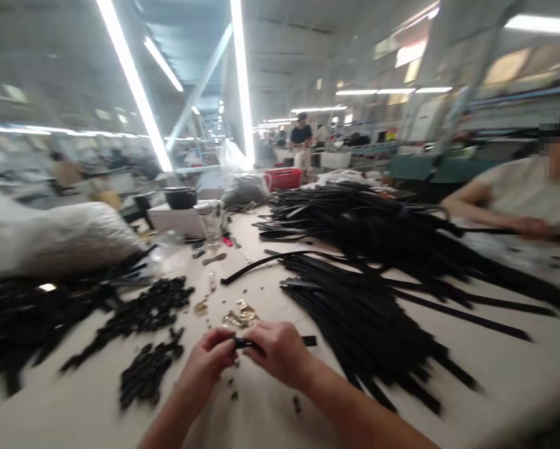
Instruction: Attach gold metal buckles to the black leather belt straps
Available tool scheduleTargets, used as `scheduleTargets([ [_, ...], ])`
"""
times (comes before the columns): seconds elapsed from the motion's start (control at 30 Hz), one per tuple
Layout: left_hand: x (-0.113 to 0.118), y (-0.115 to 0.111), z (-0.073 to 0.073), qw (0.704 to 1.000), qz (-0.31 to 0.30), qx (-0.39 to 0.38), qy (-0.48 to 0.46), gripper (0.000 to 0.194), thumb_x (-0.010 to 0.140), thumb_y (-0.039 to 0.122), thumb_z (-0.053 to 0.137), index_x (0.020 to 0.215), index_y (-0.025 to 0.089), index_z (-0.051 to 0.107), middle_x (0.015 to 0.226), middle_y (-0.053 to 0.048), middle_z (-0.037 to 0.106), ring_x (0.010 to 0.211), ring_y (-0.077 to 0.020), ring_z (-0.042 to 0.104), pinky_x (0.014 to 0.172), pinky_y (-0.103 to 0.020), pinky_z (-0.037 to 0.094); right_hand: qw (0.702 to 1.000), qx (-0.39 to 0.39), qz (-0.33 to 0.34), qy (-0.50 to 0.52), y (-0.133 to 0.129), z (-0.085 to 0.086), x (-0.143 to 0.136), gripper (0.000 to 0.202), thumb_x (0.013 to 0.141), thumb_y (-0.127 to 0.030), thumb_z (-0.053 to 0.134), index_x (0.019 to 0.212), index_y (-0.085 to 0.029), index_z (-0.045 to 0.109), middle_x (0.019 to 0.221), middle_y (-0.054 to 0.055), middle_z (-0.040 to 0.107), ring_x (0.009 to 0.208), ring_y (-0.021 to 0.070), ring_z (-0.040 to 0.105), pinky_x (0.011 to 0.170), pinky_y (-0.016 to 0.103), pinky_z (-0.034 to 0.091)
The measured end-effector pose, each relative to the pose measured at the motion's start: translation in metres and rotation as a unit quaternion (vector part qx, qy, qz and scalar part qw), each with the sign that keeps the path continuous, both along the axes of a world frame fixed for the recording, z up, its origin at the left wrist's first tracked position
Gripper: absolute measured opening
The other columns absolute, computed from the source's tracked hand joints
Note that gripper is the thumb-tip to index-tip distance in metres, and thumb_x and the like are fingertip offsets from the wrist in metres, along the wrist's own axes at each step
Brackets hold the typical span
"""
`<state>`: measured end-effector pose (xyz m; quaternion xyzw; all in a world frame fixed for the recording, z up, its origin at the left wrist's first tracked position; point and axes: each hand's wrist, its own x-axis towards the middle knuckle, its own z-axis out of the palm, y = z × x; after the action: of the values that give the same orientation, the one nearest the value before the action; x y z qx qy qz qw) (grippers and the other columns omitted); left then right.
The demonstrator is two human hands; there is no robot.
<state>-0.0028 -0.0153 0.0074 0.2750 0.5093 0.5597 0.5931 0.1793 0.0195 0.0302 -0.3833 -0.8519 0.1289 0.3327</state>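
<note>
My left hand [208,363] and my right hand [280,352] meet low in the middle of the pale table [495,368]. Both pinch a short black strap [242,342], whose far end [309,340] sticks out past my right hand. Just beyond my fingers lies a small heap of gold metal fittings [241,315]. A big bundle of long black straps [364,312] lies to the right of my hands. The picture is blurred by motion.
Heaps of small black pieces [149,312] lie to the left, and a white bag [50,240] behind them. More black straps [355,215] pile up farther back. A seated person in white [523,193] works at the right. A red basket [284,178] stands at the back.
</note>
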Motion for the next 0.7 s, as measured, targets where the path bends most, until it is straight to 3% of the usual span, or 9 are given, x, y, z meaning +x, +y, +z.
scheduleTargets([
  [0.07, 0.0, 0.006, 0.0, 1.0, -0.009, 0.028, -0.001, 0.044, 0.053, 0.038, 0.089, 0.081, 0.014, 0.065, 0.07, -0.001, 0.061, 0.056, -0.0106, 0.056, 0.052, -0.018, 0.046, 0.997, 0.004, 0.07, 0.018, 0.012, -0.01, -0.001, 0.012, 0.086, -0.023, 0.057, 0.079, -0.024, 0.067, 0.076, 0.001, 0.07, 0.068, 0.0141, 0.065, 0.063, 0.022, 0.044],
  [0.13, -0.006, 0.011, -0.002, 0.998, 0.002, 0.049, 0.035, 0.041, 0.059, 0.04, 0.083, 0.084, 0.014, 0.064, 0.074, -0.003, 0.061, 0.059, -0.0116, 0.057, 0.055, -0.021, 0.046, 0.996, 0.028, 0.084, 0.006, 0.023, -0.016, 0.001, 0.014, 0.088, -0.02, 0.052, 0.08, -0.022, 0.064, 0.074, 0.001, 0.067, 0.066, 0.0147, 0.063, 0.061, 0.024, 0.041],
  [0.33, -0.025, 0.009, -0.001, 0.983, -0.004, 0.075, 0.167, 0.026, 0.061, 0.029, 0.079, 0.078, 0.014, 0.067, 0.066, -0.002, 0.061, 0.058, -0.0145, 0.056, 0.054, -0.023, 0.041, 0.999, 0.024, 0.013, 0.019, 0.034, -0.017, 0.012, 0.016, 0.088, -0.024, 0.051, 0.074, -0.022, 0.059, 0.068, 0.001, 0.064, 0.058, 0.0146, 0.057, 0.057, 0.026, 0.036],
  [0.47, -0.027, 0.007, 0.0, 0.93, -0.013, 0.117, 0.347, 0.011, 0.067, 0.021, 0.073, 0.077, 0.017, 0.072, 0.076, -0.004, 0.065, 0.062, -0.015, 0.054, 0.059, -0.024, 0.042, 0.999, -0.001, -0.005, 0.034, 0.039, -0.015, 0.015, 0.018, 0.089, -0.026, 0.049, 0.073, -0.022, 0.059, 0.066, 0.0, 0.062, 0.059, 0.0146, 0.056, 0.059, 0.026, 0.037],
  [0.53, -0.031, 0.007, 0.001, 0.905, -0.01, 0.13, 0.404, 0.013, 0.072, 0.025, 0.071, 0.083, 0.018, 0.073, 0.084, -0.006, 0.067, 0.066, -0.0168, 0.056, 0.062, -0.026, 0.044, 0.999, 0.001, -0.015, 0.04, 0.042, -0.016, 0.016, 0.019, 0.089, -0.026, 0.049, 0.073, -0.022, 0.058, 0.066, 0.0, 0.062, 0.06, 0.0144, 0.056, 0.059, 0.026, 0.037],
  [0.7, -0.051, 0.008, 0.007, 0.899, 0.005, 0.128, 0.42, 0.025, 0.08, 0.04, 0.066, 0.09, 0.017, 0.072, 0.084, -0.009, 0.069, 0.068, -0.0204, 0.06, 0.059, -0.027, 0.045, 0.997, 0.06, -0.036, 0.017, 0.043, -0.014, 0.021, 0.019, 0.09, -0.023, 0.047, 0.074, -0.021, 0.057, 0.068, 0.001, 0.062, 0.061, 0.0142, 0.056, 0.061, 0.026, 0.035],
])
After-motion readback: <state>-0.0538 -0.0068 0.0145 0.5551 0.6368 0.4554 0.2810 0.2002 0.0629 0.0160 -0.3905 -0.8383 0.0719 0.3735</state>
